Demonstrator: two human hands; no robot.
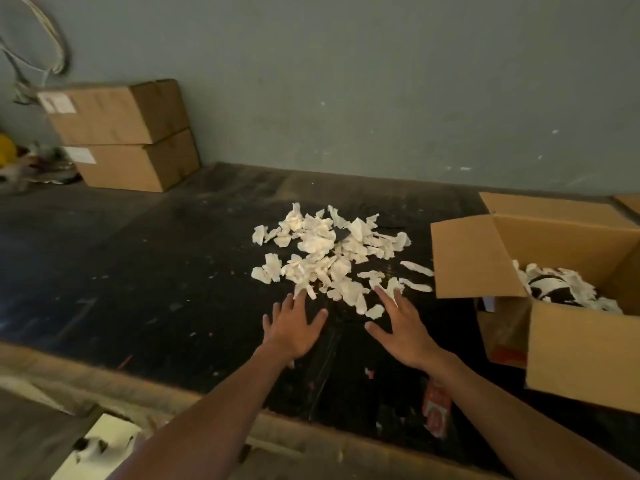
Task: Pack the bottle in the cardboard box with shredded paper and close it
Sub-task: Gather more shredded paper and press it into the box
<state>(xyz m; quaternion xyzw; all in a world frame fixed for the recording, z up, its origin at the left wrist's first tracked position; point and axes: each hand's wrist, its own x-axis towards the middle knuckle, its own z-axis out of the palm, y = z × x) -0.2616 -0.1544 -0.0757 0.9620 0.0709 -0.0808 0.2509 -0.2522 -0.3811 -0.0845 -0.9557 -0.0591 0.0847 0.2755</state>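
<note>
Both of our forearms enter from the bottom edge and extend over the dark work surface (145, 271) toward the pile of shredded paper (329, 254), which we take as the reference point. Our left hand (294, 329) is palm down at the near left edge of the pile, fingers spread wide, with the fingertips just reaching the nearest scraps; it holds nothing. Our right hand (403, 329) is palm down at the near right edge of the pile, fingers likewise spread, with the longest fingers touching a few loose strips; it also holds nothing. To the right of the pile stands the open cardboard box (575, 358), its flaps raised, one flap (474, 258) standing between the pile and the box interior. Inside the box, more shredded paper lies over a dark object (554, 289); we cannot tell whether this is the bottle, since it is mostly covered. Far left of the pile, against the grey wall (381, 81), two closed cartons (121, 136) are stacked one on the other. Near and to the right of the pile, beneath our right forearm, a small red packet (437, 408) lies on the surface.
</note>
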